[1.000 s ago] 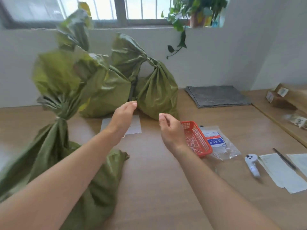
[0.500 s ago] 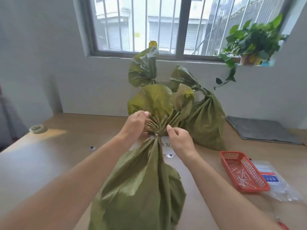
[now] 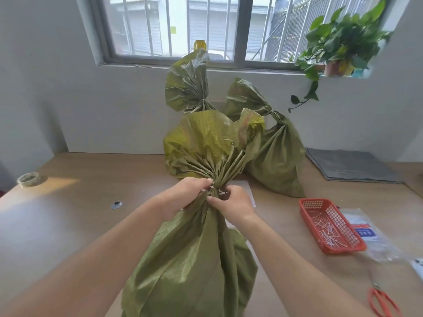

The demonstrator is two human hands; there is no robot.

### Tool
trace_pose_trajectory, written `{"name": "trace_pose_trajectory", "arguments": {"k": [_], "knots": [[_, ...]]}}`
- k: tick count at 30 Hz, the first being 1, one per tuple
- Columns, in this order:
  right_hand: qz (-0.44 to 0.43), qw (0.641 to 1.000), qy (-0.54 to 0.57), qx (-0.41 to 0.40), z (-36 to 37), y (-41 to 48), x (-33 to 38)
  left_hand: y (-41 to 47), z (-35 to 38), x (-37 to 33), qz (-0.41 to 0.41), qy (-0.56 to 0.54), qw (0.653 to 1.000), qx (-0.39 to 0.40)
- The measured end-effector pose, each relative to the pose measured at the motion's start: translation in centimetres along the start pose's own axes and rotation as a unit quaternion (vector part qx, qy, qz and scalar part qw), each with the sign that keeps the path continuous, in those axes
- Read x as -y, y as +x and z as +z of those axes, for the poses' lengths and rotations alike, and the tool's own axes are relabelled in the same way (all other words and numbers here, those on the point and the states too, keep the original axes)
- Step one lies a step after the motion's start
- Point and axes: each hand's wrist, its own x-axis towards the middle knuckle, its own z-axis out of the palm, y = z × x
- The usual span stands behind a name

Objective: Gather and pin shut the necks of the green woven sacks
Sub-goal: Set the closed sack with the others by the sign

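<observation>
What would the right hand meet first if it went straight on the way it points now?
The gathered neck of the front sack, which the right hand is pinching; probably the left hand just beyond.

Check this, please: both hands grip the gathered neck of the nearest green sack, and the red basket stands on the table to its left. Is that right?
Not quite. The head view shows the red basket on the table to the right of the green sack, not the left. The left hand and right hand do grip its gathered neck.
</observation>
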Motion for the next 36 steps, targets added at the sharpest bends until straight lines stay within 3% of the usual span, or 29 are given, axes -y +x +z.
{"name": "trace_pose_trajectory", "arguments": {"k": [8,14,20,26,36], "knots": [[-0.083,0.996,0.016,-0.033,0.0,2.3,4.1,0.5,-3.2,-1.5,0.083,-0.039,0.995,-0.043],[-0.143,0.989,0.026,-0.024,2.3,5.6,10.2,1.6,-9.0,-2.7,0.122,-0.094,0.983,-0.097],[-0.186,0.982,0.007,-0.019,5.8,10.0,15.8,3.7,-16.5,-2.4,0.168,-0.126,0.973,-0.092],[-0.200,0.977,0.001,-0.075,9.2,15.8,23.2,7.4,-24.7,-3.6,0.214,-0.103,0.969,-0.067],[-0.171,0.977,0.014,-0.131,16.0,28.4,32.2,18.5,-35.9,-6.2,0.195,-0.090,0.973,-0.084]]}}
